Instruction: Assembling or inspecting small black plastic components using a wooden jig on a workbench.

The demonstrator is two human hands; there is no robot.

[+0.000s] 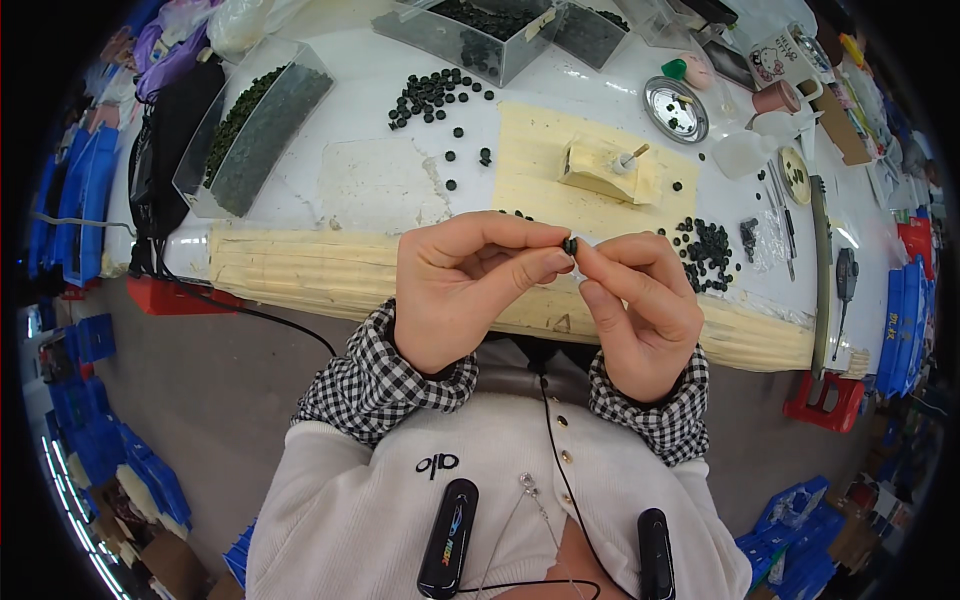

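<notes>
In front of my chest, my left hand (450, 285) pinches a small black round part (570, 246) between thumb and forefinger. My right hand (645, 305) meets it from the other side, its forefinger tip against the part. The right thumb is curled in just below; whether those fingers hold anything else is hidden. Just beyond my hands, a cream block fixture (597, 172) with an upright metal pin sits on a yellow sheet (520, 150). To the right of my right hand lies a pile of similar black parts (708, 250).
More loose black parts (430, 97) are scattered at the back left. Clear bins of them stand behind, one bin (262, 135) at the left. A round metal dish (676, 108), a cup (776, 97) and screwdrivers (788, 230) lie to the right. Yellowish padding (300, 265) covers the near edge.
</notes>
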